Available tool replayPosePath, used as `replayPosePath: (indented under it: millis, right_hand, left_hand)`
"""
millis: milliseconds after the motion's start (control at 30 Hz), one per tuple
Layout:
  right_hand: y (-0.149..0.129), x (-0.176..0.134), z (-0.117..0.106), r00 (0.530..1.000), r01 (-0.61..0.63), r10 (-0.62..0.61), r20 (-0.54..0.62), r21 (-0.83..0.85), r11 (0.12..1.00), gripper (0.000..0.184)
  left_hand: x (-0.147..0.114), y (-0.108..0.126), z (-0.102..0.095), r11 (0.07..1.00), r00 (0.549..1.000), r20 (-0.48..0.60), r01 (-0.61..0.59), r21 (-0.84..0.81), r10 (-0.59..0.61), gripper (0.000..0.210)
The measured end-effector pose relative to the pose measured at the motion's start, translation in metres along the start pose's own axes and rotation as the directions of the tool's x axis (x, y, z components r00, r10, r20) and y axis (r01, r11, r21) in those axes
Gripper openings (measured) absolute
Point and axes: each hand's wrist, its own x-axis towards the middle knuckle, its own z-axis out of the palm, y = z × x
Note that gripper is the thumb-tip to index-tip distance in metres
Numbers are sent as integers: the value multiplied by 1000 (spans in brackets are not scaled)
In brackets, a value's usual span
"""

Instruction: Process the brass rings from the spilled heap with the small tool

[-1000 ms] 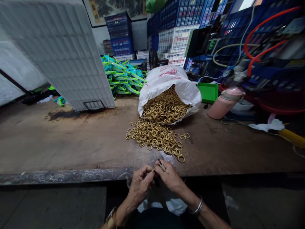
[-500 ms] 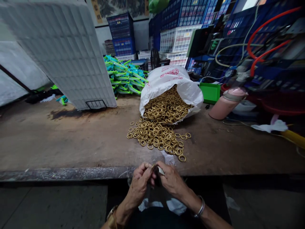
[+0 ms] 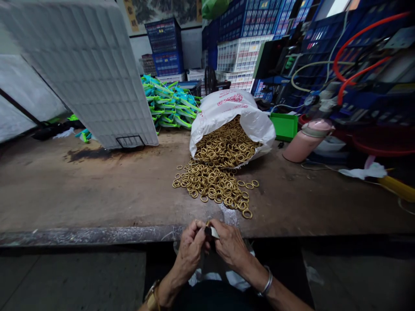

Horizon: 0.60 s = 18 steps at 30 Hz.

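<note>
At the table's front edge my left hand is closed in a pinch on a gold-coloured ring, mostly hidden by the fingers. Close against it, my right hand is closed around a small tool with a pale body and a dark end; its exact kind cannot be made out. The dark end lies against or just beside the ring. Beyond both hands, many loose gold rings spread in a pile from the mouth of a white sack lying on its side.
A tall white ribbed panel stands on the wooden table at left. Bundled green-and-blue pieces lie behind. To the right are a green tray, a pink bottle and red hoses. Stacked crates fill the back.
The small tool has turned between the hands, so its dark end and pale body show more clearly. Both hands stay close together at nearly the same spot.
</note>
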Motion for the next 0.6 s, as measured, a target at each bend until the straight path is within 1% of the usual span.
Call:
replayPosePath:
  millis: [167, 233, 333, 400, 533, 600]
  right_hand:
    - [-2, 0, 1, 998, -59, 59, 7, -31, 998, 23]
    - [-3, 1, -1, 997, -70, 71, 30, -29, 997, 23]
    - [-5, 2, -5, 994, -41, 41, 104, -6, 999, 23]
    - [-5, 2, -5, 991, -16, 17, 130, -10, 1000, 23]
    - [-6, 1, -4, 995, -36, 43, 88, -80, 996, 21]
    - [-3, 3, -6, 995, -66, 74, 64, -118, 991, 24]
  left_hand:
    - [0, -4, -1, 1000, 1000, 0, -16, 21, 16, 35]
    - [-1, -6, -3, 999, 999, 15, -41, 27, 40, 32]
    - [-1, -9, -6, 992, 992, 36, -120, 46, 118, 28]
    - [-1, -12, -9, 990, 991, 37, -133, 56, 131, 28]
    - [-4, -10, -11, 995, 996, 29, -86, 55, 85, 29]
    - [-11, -5, -7, 995, 995, 54, -86, 59, 83, 30]
